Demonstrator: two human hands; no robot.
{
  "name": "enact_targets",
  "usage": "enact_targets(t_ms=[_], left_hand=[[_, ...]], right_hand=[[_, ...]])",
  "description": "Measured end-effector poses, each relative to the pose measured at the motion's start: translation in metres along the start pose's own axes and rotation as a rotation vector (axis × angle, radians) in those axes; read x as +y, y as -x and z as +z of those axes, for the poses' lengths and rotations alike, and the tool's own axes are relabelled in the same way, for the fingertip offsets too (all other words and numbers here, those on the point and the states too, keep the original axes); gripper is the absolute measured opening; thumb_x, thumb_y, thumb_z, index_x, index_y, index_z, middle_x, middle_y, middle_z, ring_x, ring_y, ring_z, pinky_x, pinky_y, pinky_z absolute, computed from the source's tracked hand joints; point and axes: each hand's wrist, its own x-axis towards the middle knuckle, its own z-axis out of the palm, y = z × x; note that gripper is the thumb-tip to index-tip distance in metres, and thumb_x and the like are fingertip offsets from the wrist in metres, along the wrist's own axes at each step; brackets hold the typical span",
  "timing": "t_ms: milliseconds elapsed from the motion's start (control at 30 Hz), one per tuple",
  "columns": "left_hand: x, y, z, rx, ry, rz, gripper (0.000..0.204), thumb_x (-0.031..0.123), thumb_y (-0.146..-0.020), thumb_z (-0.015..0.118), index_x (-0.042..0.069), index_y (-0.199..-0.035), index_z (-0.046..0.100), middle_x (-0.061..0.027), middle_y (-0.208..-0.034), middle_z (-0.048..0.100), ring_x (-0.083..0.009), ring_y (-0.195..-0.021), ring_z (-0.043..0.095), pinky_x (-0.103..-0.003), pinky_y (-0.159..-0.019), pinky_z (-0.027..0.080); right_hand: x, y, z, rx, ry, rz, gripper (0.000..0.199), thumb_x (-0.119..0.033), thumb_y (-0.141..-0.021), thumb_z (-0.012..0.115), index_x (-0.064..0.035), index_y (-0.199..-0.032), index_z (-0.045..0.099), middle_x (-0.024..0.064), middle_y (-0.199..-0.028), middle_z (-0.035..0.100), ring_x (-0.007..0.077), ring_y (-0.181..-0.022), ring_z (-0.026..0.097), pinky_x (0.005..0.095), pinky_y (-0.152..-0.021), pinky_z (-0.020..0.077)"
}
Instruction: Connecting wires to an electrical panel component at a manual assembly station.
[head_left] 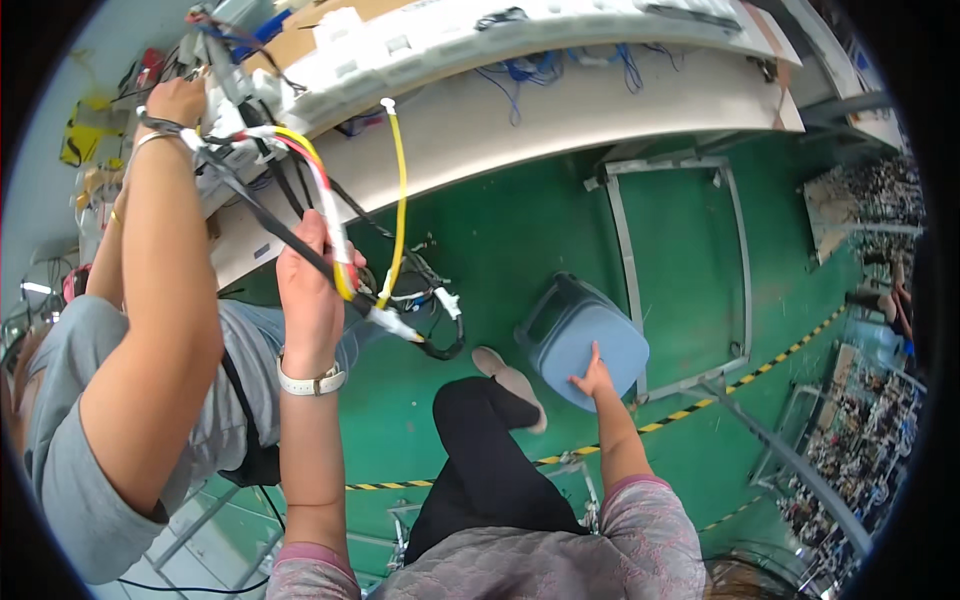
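Your left hand (312, 290) grips the harness (395, 323), its loop hanging past the bench's (600, 110) near edge; your right hand (595, 381) spreads at the stool (603, 338), contact unclear. Tugging could snag the loop on that edge.

A wiring harness (335, 220) is held up in loose loops to the left of a blue stool (572, 348), apart from it. Black-sheathed branches join an arching yellow, red and white bundle; one yellow wire (402, 190) curves free, tipped with a white connector (388, 104). The stool shows its smooth, rounded-square seat.
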Motion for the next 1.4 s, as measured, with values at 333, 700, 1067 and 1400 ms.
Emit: enact_targets(t_ms=[333, 700, 1067, 1400], left_hand=[[0.005, -0.01, 0.013, -0.025, 0.222, -0.163, 0.036, 0.035, -0.105, 0.043, 0.01, -0.079, 0.048, 0.0063, -0.061, 0.032, -0.0053, -0.05, 0.028, -0.024, -0.053, 0.036], [0.038, 0.051, 0.027, 0.084, 0.445, -0.235, 0.034, 0.032, -0.104, 0.044, 0.01, -0.078, 0.047, 0.0057, -0.059, 0.035, -0.0053, -0.047, 0.034, -0.021, -0.047, 0.033], [0.112, 0.063, 0.038, 0.648, -0.35, -0.168, 0.033, 0.017, -0.095, 0.061, 0.003, -0.066, 0.051, 0.0035, -0.057, 0.047, -0.0034, -0.054, 0.043, -0.023, -0.049, 0.033], [0.251, 0.12, 0.142, 0.311, -0.293, -0.294, 0.028, 0.022, -0.093, 0.061, -0.001, -0.077, 0.062, -0.0032, -0.061, 0.053, -0.0084, -0.055, 0.049, -0.027, -0.049, 0.036]], right_hand=[[-0.087, -0.034, -0.036, -0.213, 0.223, 0.025, 0.064, -0.04, -0.078, 0.072, -0.0038, -0.128, 0.055, 0.0168, -0.125, 0.062, 0.0336, -0.118, 0.058, 0.0439, -0.099, 0.0465], [-0.419, 0.144, -0.3, 0.314, -0.038, -1.462, 0.068, -0.008, -0.076, 0.073, 0.0002, -0.136, 0.044, 0.0223, -0.137, 0.049, 0.0297, -0.124, 0.052, 0.0377, -0.099, 0.0458], [-0.514, 0.055, -0.561, 0.495, -0.24, -1.094, 0.033, -0.028, -0.101, 0.053, 0.002, -0.09, 0.06, 0.006, -0.085, 0.064, 0.0151, -0.074, 0.057, 0.0315, -0.075, 0.0484], [-0.622, 0.0, -0.595, 0.217, 0.066, -1.07, 0.057, -0.034, -0.09, 0.065, 0.0053, -0.131, 0.053, 0.0069, -0.074, 0.06, 0.0132, -0.058, 0.058, 0.0294, -0.053, 0.0488]])
